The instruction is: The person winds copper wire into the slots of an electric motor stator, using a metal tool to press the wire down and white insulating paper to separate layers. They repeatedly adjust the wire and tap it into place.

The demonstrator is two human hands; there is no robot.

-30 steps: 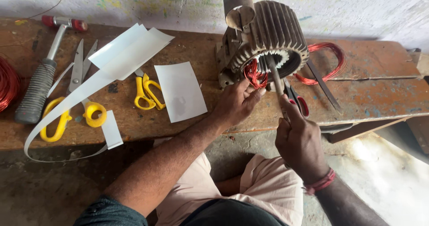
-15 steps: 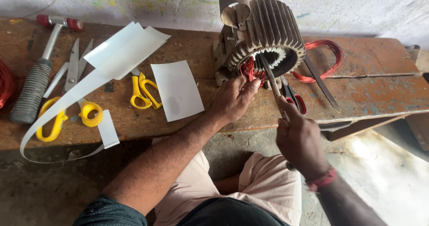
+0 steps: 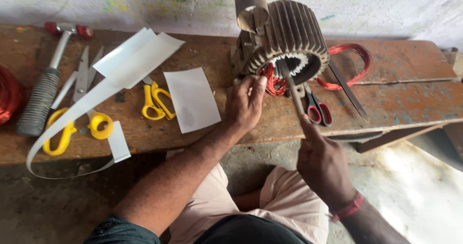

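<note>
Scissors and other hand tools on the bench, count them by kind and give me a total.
Scissors: 3 (big yellow-handled pair, small yellow-handled pair, red-handled pair)
Hammer: 1 (ribbed grip)
Rod-shaped tool in the right hand: 1
Total: 5

Dull ribbed metal motor housing [image 3: 289,32], glossy red wire coils [image 3: 354,63], smooth white paper [image 3: 192,99], rough worn wooden bench [image 3: 400,99].

Red wire coil [image 3: 8,99] cut off at left edge; flat rod's [image 3: 291,87] tip hidden inside motor stator [image 3: 289,36]; left hand's [image 3: 245,104] fingertips hidden against windings.
</note>
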